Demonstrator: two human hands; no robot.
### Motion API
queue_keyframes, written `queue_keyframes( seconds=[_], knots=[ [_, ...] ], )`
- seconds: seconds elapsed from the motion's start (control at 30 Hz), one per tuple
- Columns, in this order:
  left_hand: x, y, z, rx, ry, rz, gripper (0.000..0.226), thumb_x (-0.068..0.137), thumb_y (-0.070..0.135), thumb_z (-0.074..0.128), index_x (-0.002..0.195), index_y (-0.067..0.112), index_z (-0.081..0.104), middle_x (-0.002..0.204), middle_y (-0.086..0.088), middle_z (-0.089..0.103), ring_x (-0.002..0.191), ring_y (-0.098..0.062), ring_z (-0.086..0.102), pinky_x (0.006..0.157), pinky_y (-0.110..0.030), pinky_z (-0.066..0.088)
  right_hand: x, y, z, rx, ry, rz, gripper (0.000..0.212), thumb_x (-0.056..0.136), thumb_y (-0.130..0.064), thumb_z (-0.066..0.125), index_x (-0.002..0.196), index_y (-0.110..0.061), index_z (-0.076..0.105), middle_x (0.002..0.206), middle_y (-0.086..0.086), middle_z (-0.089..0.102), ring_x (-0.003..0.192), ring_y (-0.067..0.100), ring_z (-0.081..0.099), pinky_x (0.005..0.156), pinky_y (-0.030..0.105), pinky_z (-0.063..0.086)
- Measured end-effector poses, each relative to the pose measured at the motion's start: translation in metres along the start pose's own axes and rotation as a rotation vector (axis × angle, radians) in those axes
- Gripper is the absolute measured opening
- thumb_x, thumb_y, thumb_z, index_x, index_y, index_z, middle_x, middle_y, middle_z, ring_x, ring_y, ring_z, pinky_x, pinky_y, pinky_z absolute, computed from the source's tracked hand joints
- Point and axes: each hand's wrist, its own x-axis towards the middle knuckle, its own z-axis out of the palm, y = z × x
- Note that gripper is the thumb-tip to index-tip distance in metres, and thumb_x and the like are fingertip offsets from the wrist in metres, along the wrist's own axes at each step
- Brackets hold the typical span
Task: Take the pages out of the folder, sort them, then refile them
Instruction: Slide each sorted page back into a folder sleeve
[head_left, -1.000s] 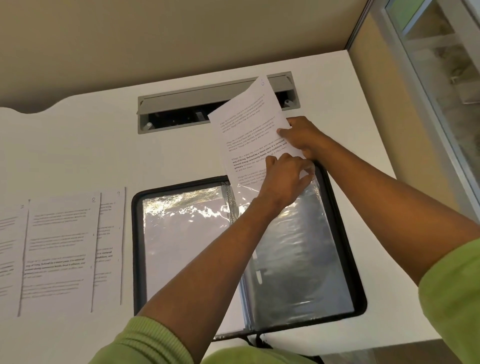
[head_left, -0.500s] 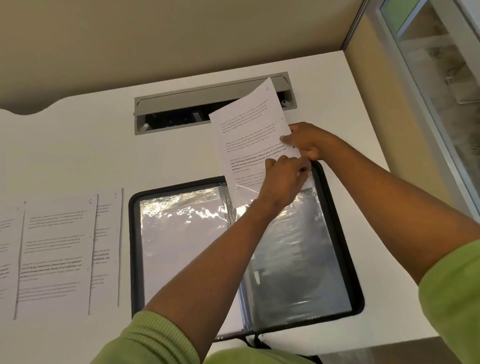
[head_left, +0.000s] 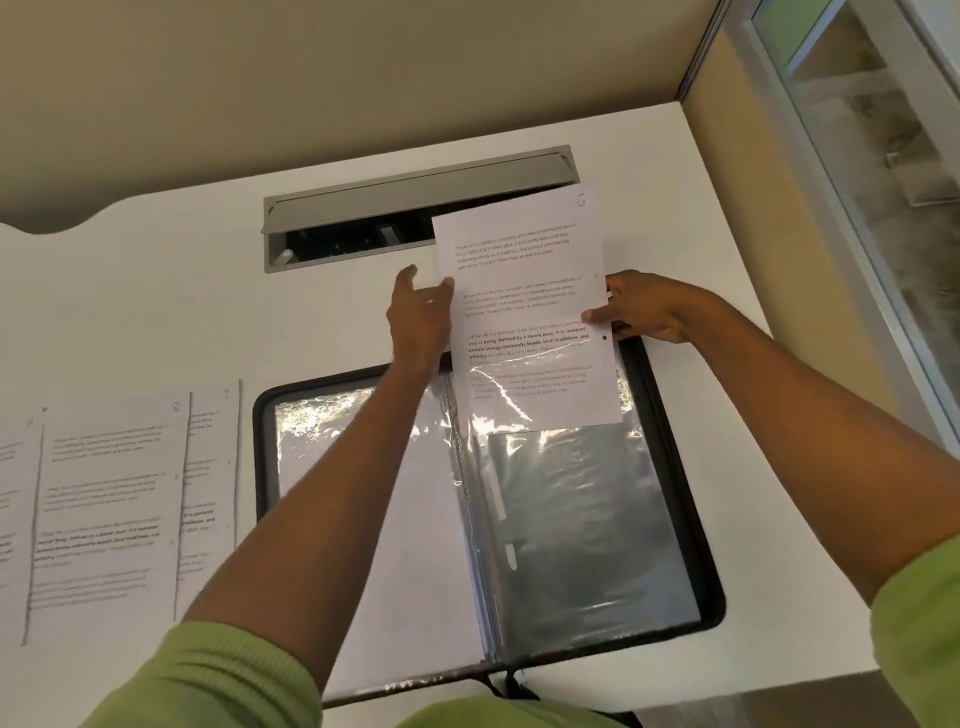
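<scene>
printed white page marked 6 (head_left: 524, 291) now upright, deeper in the clear plastic sleeve (head_left: 582, 519)
left hand (head_left: 418, 317) moved from the page's face to its left edge.

Both arms reach from bottom of frame toward upper centre. Left hand (head_left: 421, 319) upright, fingers fairly straight, against left edge of page (head_left: 524, 291); grip unclear. Right hand (head_left: 647, 306) pinches right edge, thumb on top.

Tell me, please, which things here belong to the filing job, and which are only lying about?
Job:
page, pinched by the right hand
folder
loose pages at left

Lying about:
desk hatch
glass panel
</scene>
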Motion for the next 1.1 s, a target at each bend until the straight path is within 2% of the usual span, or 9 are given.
queue_keyframes(
  seconds=[0.1,0.17,0.33,0.57,0.63,0.8,0.9,0.97,1.1],
  knots=[
    [0.015,0.001,-0.011,-0.059,-0.039,-0.038,0.017,0.098,0.021,0.072,0.112,0.012,0.073,0.104,-0.003,0.077,0.095,-0.024,0.073,0.070,-0.024,0.055,0.000,0.001,0.003,-0.004,0.021,-0.019,0.044,0.096,-0.009,0.069,0.139,-0.013,0.059,0.130,0.001,0.069,0.113,0.019,0.067,0.096,0.037,0.056],
    [0.015,0.000,-0.014,-0.031,-0.049,-0.004,0.009,0.097,0.017,0.073,0.092,0.010,0.074,0.096,-0.002,0.077,0.083,-0.017,0.069,0.068,-0.022,0.053,0.002,0.002,0.005,0.054,0.089,-0.054,0.040,0.094,-0.018,0.072,0.134,-0.014,0.064,0.125,0.001,0.072,0.111,0.021,0.070,0.099,0.042,0.056],
    [0.008,-0.011,-0.021,0.009,-0.126,0.003,0.012,0.092,0.014,0.078,0.081,0.013,0.074,0.098,-0.006,0.079,0.087,-0.021,0.075,0.072,-0.027,0.059,0.002,0.001,0.007,0.044,0.278,-0.131,0.025,0.095,-0.019,0.072,0.119,-0.011,0.071,0.114,0.003,0.075,0.100,0.018,0.073,0.094,0.037,0.059],
    [0.003,-0.020,-0.039,0.354,-0.323,0.029,0.018,0.085,0.016,0.084,0.071,0.015,0.072,0.091,-0.007,0.078,0.090,-0.030,0.075,0.085,-0.044,0.062,-0.007,0.003,0.001,-0.312,0.148,-0.049,0.029,0.090,-0.021,0.079,0.116,-0.010,0.074,0.112,0.002,0.074,0.098,0.019,0.069,0.085,0.030,0.057],
    [0.006,-0.014,-0.039,0.310,-0.329,0.006,0.016,0.085,0.016,0.085,0.075,0.012,0.073,0.093,-0.009,0.078,0.091,-0.031,0.074,0.086,-0.044,0.061,-0.005,0.001,0.004,-0.254,0.191,-0.101,0.028,0.090,-0.022,0.078,0.115,-0.009,0.073,0.113,0.000,0.073,0.096,0.015,0.069,0.080,0.027,0.057],
    [0.010,-0.002,-0.033,0.112,-0.169,-0.027,0.012,0.082,0.013,0.087,0.081,0.015,0.075,0.099,-0.009,0.076,0.089,-0.027,0.071,0.073,-0.034,0.056,0.005,-0.004,0.008,-0.034,0.382,-0.132,0.034,0.090,-0.012,0.077,0.106,0.014,0.064,0.107,0.013,0.073,0.096,0.027,0.071,0.086,0.038,0.062],
    [0.011,-0.007,-0.036,0.146,-0.209,-0.034,0.013,0.079,0.009,0.087,0.082,0.014,0.076,0.096,-0.009,0.078,0.090,-0.030,0.074,0.079,-0.038,0.063,-0.001,-0.002,0.005,-0.127,0.339,-0.093,0.022,0.090,-0.010,0.077,0.086,0.007,0.064,0.091,0.006,0.070,0.083,0.022,0.065,0.071,0.024,0.054],
    [0.008,-0.011,-0.041,0.207,-0.297,-0.024,0.015,0.079,0.008,0.088,0.084,0.013,0.075,0.094,-0.009,0.078,0.093,-0.030,0.076,0.088,-0.044,0.063,-0.003,0.002,0.000,-0.240,0.286,-0.043,0.026,0.089,-0.013,0.078,0.080,0.006,0.062,0.096,0.016,0.072,0.085,0.030,0.064,0.077,0.032,0.052],
    [0.002,-0.010,-0.046,0.389,-0.416,0.006,0.016,0.078,0.013,0.090,0.080,0.014,0.074,0.091,-0.008,0.077,0.094,-0.030,0.074,0.087,-0.040,0.060,-0.001,0.008,-0.006,-0.351,0.228,0.042,0.036,0.084,-0.016,0.083,0.093,0.013,0.065,0.106,0.021,0.072,0.091,0.030,0.067,0.085,0.040,0.053]
  ],
)
